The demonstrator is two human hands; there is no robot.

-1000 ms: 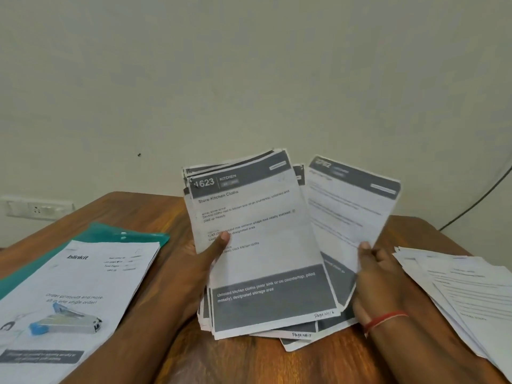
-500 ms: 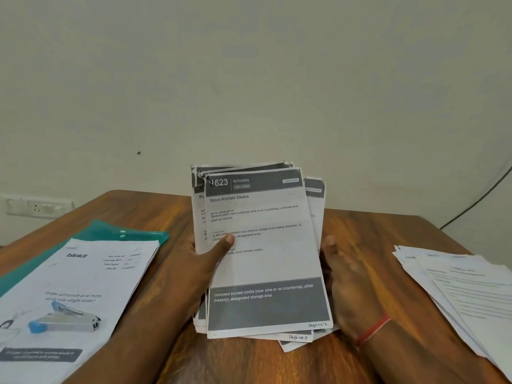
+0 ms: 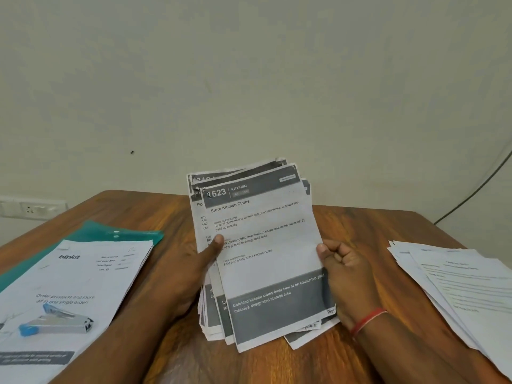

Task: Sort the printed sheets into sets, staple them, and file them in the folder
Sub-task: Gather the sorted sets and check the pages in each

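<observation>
We see both hands closed on one bundle of printed sheets (image 3: pixel 263 245), held upright and tilted a little over the middle of the desk (image 3: pixel 360 225). The left hand (image 3: pixel 191 270) grips the bundle's left edge. Its thumb (image 3: pixel 217 241) lies pressed flat across the front of the top sheet, and its other fingers are hidden behind the paper. The right hand (image 3: pixel 346 278) grips the right edge with its fingers curled tightly into a near fist, the thumb tip touching the front of the top sheet. A red thread (image 3: pixel 367 321) circles that wrist.

The sheets are unevenly squared, with corners poking out at the top left and bottom right. The top sheet is headed "Store Kitchen Cloths". We cannot tell whether the bundle's lower edge touches the desk.

By the desk's left edge lies the green folder (image 3: pixel 110 231), partly covered by a white printed packet (image 3: pixel 83 275). The stapler (image 3: pixel 58 321) rests on the packet toward the near left corner. At the right edge a loose pile of sheets (image 3: pixel 457 281) lies fanned, well apart from both hands.
</observation>
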